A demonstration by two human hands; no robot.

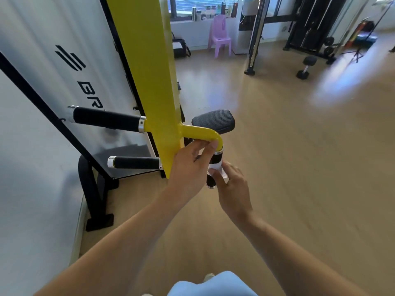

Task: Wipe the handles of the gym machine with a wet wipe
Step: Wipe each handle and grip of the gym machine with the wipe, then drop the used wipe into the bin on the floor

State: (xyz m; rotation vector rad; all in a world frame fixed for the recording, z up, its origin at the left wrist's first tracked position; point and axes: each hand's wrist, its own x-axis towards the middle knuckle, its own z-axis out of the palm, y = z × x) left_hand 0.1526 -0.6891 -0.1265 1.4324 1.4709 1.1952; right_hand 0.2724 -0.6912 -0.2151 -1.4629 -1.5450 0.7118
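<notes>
A yellow machine arm [147, 67] carries three black handles. The upper handle [106, 119] and the lower handle [135, 163] point left. A curved yellow tube [203, 133] bends down to a third, vertical handle [211, 182]. My left hand [190, 167] grips that curved tube at its bend, thumb over the top. My right hand [232, 184] holds a white wet wipe [215, 167] wrapped around the middle of the vertical handle. The wipe and my fingers hide most of this handle; only its top collar and bottom end show.
The machine's white panel [53, 67] and black base frame [96, 201] stand to the left. A black padded seat [213, 120] sits behind the handle. Across the wooden floor are a purple chair [220, 37], a dumbbell [306, 67] and a cable rack [310, 28].
</notes>
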